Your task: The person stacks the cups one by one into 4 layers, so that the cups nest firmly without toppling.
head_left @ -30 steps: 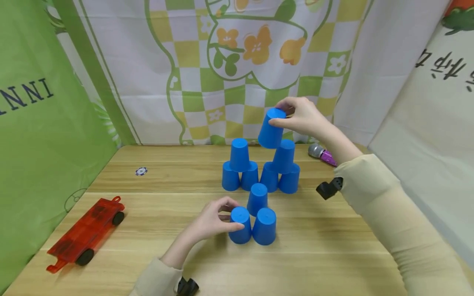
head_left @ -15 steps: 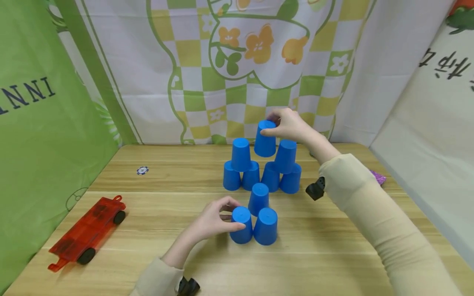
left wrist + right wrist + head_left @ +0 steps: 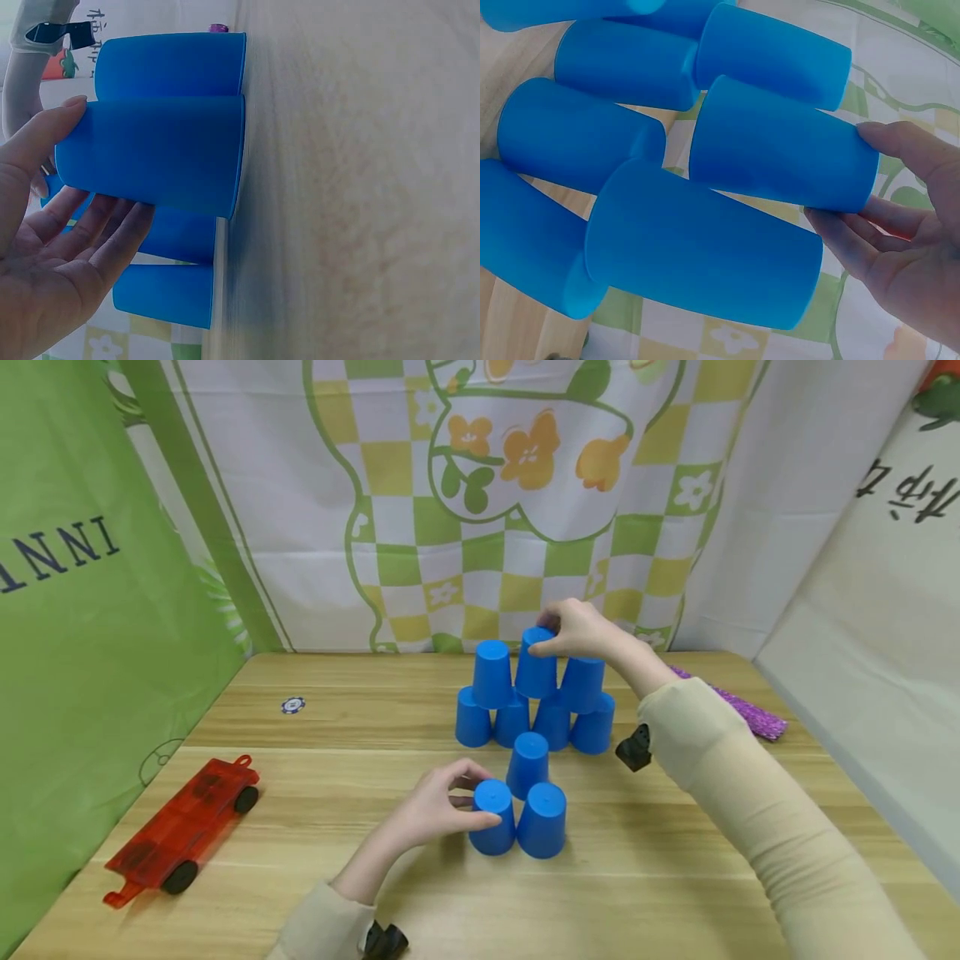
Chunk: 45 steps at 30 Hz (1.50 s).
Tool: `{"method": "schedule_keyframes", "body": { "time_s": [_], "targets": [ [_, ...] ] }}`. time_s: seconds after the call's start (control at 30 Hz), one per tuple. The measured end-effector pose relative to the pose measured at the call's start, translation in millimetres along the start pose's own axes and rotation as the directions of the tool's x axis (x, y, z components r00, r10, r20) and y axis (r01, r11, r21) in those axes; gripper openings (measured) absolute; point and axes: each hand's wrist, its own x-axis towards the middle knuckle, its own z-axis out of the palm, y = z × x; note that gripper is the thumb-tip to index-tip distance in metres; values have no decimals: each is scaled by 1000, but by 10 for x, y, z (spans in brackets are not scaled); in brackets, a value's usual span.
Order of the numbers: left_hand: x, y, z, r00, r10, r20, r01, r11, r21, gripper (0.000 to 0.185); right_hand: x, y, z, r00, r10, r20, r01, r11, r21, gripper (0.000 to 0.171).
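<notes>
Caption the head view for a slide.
Right hand sets a blue cup in the back stack's second row; left hand grips a front cup.

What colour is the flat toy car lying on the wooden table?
The flat toy car is translucent red with black wheels, seen best in the head view.

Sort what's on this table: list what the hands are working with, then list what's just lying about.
In use: back cup stack, middle cup in right hand; front cup trio, left cup in left hand.

Lying about: red toy car, poker chip, purple glitter stick.
</notes>
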Motion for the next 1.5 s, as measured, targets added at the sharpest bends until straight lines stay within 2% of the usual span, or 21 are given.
{"method": "schedule_keyframes", "body": {
  "time_s": [0.63, 1.17, 1.33, 1.5],
  "targets": [
    [10, 11, 12, 1000, 8, 2, -8, 1000, 0, 42, -7, -28, 73, 997, 17, 76, -12, 998, -61, 44],
    [-1, 19, 3, 1000, 5, 2, -5, 1000, -8, 41, 6, -41, 59, 994, 25, 105, -17, 997, -75, 52],
    [-1, 15, 3, 1000, 4, 4, -4, 1000, -10, 41, -8, -27, 35, 996, 25, 91, -20, 998, -57, 57],
    [-3, 12, 3, 1000, -5, 1, 5, 1000, -12, 42, -37, -39, -20, 999, 14, 34, -13, 1000, -29, 63]
  ]
}}
